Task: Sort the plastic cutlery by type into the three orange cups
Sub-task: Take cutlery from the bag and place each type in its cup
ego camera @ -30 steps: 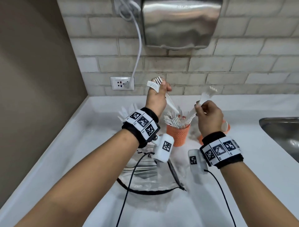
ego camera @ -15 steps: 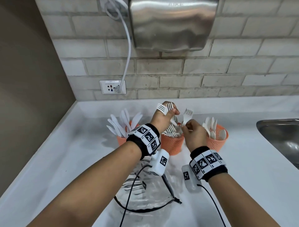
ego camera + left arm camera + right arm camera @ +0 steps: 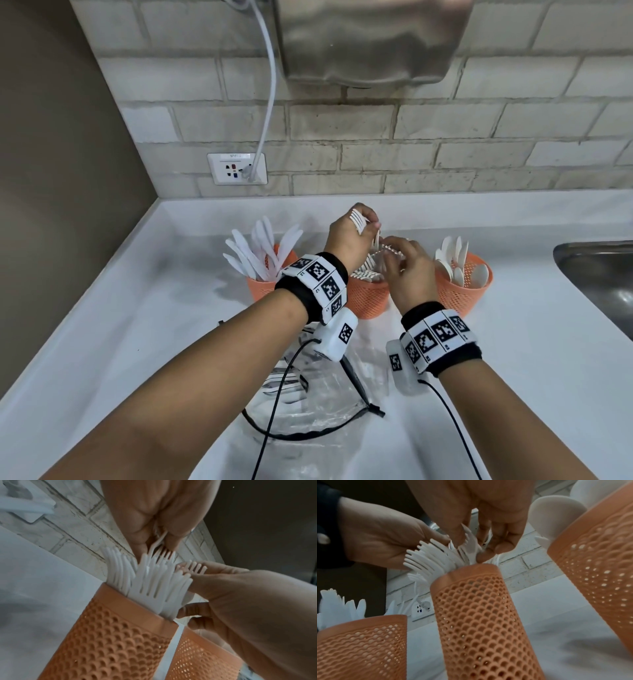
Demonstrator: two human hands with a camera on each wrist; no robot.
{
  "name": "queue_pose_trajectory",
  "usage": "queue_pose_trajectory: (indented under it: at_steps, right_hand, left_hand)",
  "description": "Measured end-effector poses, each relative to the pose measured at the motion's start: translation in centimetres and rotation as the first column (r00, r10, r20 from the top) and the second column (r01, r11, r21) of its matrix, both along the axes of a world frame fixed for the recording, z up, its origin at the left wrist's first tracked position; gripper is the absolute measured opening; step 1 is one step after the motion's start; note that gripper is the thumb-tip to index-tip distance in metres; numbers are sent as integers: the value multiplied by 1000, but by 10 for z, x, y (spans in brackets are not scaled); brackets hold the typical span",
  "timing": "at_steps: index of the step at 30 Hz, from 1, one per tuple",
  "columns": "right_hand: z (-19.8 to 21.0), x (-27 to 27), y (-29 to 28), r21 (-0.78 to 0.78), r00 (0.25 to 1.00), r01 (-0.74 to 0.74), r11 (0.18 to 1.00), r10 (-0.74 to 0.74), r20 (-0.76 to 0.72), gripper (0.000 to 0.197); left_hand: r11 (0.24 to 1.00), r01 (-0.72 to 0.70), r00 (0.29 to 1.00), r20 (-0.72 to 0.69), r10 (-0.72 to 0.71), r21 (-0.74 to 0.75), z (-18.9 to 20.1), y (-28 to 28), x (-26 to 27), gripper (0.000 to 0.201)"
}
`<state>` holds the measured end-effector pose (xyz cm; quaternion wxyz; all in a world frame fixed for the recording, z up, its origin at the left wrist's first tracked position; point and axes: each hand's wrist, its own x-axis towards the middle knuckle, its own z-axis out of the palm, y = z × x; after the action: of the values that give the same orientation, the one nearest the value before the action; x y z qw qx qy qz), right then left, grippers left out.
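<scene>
Writing: the wall socket (image 3: 237, 168) carries a small line of print along its top edge, too small to read; the wristbands (image 3: 317, 279) show black-and-white square marker patterns with tiny characters that cannot be made out.
Left hand: left hand (image 3: 349, 236) is raised over the middle cup (image 3: 368, 296), fingers curled round a few white forks (image 3: 358, 219), tines pointing up and away above the knuckles.
Right hand: right hand (image 3: 409, 270) is lowered to the rim of the middle cup, fingers bent down among the fork heads; in the left wrist view its fingertips pinch one fork (image 3: 195, 567) at the top of the bundle.
Middle cup: orange mesh, upright on the white table (image 3: 137, 325), packed with forks standing tines up.
Left cup: left cup (image 3: 262, 289) holds white knives (image 3: 253, 253), blades fanned upward.
Right cup: right cup (image 3: 460, 294) holds white spoons (image 3: 455, 263), bowls up.
Arrangement: three cups in a row near the back wall, middle one just beside each neighbour.
Bag: a clear plastic bag (image 3: 308, 404) lies on the table near the person, under the wrists, with some white cutlery inside; which kinds cannot be told.
Hidden: the handles of the forks in the left hand are covered by its fingers; the metal sink (image 3: 596, 274) is cut off at the right edge; the steel wall unit (image 3: 370, 41) is cut off at the top.
</scene>
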<state>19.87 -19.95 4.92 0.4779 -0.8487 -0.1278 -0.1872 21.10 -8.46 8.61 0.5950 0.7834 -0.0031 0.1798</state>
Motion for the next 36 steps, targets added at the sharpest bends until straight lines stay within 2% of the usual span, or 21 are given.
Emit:
queue_pose_trajectory:
  at_steps: [3,5,7,9,11,15,18,21,23,26,28,30,34,36]
  right_hand:
    - [-1,2,-2,-32,999,43,999,-42,11,23]
    - [-1,2,-3,-69,998,62,996,-60,33,22]
    - [1,0,-4,-100,999,48,994,-45,23,22]
    - [2,-1,-4,-100,999,27,995,-29,-23,24]
    - [1,-1,-4,-105,999,13,994,-18,-46,25]
    - [-8,-1,-2,-173,1000,8,985,-12,-19,28]
    - [-10,-4,-1,-195,999,1,981,-7,-32,31]
    - [-9,-5,-3,-209,1000,1,978,-5,-18,31]
    - [-6,-4,-5,-230,1000,6,973,-11,-23,30]
    - [-3,-6,-7,-254,998,5,967,-21,-63,31]
    - [1,-10,-8,-269,995,17,963,-42,-88,38]
    - [10,-17,-10,-260,996,44,965,-63,-65,45]
    - [28,-42,-14,-205,998,24,978,-10,68,32]
    - [36,-60,-15,-212,994,-88,973,100,46,23]
  left_hand:
    - [992,-31,996,-83,41,119,-3,1,3,6]
    - [984,-19,991,-124,42,179,-5,2,6,12]
    - [989,48,987,-162,-25,143,-3,2,5,14]
    - [996,76,983,-171,-66,53,3,0,3,27]
    - [999,19,992,-129,-14,37,7,0,0,36]
    - [997,-72,993,95,75,-38,5,2,-8,25]
    - [987,-61,995,92,47,149,0,6,-8,27]
    - [913,47,997,-81,-15,405,-6,6,-7,32]
    - [876,96,988,-152,-26,472,-8,6,-6,36]
    - [860,126,981,-191,-34,494,-6,7,-7,38]
    - [903,100,984,-176,-28,418,2,6,-15,38]
    - [964,39,994,-111,-10,262,19,8,-27,37]
    - [999,-10,1000,-6,10,35,67,23,-68,21]
    - [1000,-4,1000,22,3,25,88,37,-101,14]
